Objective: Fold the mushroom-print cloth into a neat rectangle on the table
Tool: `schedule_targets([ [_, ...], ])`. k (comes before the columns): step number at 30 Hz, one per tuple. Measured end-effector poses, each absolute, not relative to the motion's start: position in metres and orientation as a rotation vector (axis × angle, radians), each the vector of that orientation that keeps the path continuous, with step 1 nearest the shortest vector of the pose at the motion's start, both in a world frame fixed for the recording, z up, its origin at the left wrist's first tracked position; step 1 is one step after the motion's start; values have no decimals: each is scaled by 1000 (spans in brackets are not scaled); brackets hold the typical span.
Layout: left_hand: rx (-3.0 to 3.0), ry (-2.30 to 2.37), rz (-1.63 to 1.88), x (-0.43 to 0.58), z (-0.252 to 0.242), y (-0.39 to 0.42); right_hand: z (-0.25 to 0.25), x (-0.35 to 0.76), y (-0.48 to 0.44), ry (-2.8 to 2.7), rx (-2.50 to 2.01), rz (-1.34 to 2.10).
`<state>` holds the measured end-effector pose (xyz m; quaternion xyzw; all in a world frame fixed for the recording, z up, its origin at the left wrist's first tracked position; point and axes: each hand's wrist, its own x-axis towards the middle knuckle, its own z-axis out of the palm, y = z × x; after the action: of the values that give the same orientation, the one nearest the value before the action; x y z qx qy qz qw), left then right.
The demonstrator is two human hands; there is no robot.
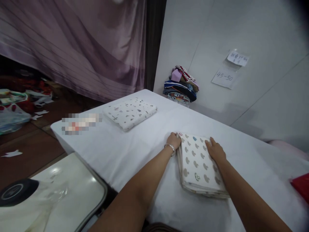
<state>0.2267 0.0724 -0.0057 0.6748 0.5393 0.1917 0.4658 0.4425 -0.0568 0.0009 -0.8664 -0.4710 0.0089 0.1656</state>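
Observation:
A folded white cloth with grey mouse-head prints [196, 162] lies on the white-covered table [135, 145] in front of me. My left hand [173, 140], with a silver bracelet at the wrist, has its fingers curled on the cloth's far left corner. On the cloth's right edge rests my right hand [215, 150], fingers flat and stretched out. A second folded cloth, white with small dark prints [130, 112], sits further off at the table's left.
A pile of coloured folded fabrics [181, 86] stands against the white wall at the table's far end. Two paper notes [229, 69] are stuck to the wall. A purple curtain [84, 48] hangs at left. Something red [301, 187] shows at the right edge. Clutter lies on the brown floor.

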Motion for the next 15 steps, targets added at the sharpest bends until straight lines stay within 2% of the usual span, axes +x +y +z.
schedule_targets([
  [3, 1659, 1322, 419, 222, 0, 77, 13, 413, -58, -1343, -2480, -46],
  [6, 1667, 1302, 381, 218, 3, 77, 16, 364, -68, -1712, -2224, -38],
  [10, 1701, 1266, 329, 215, 6, 72, 6, 316, -85, -2135, -1900, 247],
  [15, 1708, 1199, 250, 209, 12, 65, 20, 315, -91, -1896, -1883, 540],
])
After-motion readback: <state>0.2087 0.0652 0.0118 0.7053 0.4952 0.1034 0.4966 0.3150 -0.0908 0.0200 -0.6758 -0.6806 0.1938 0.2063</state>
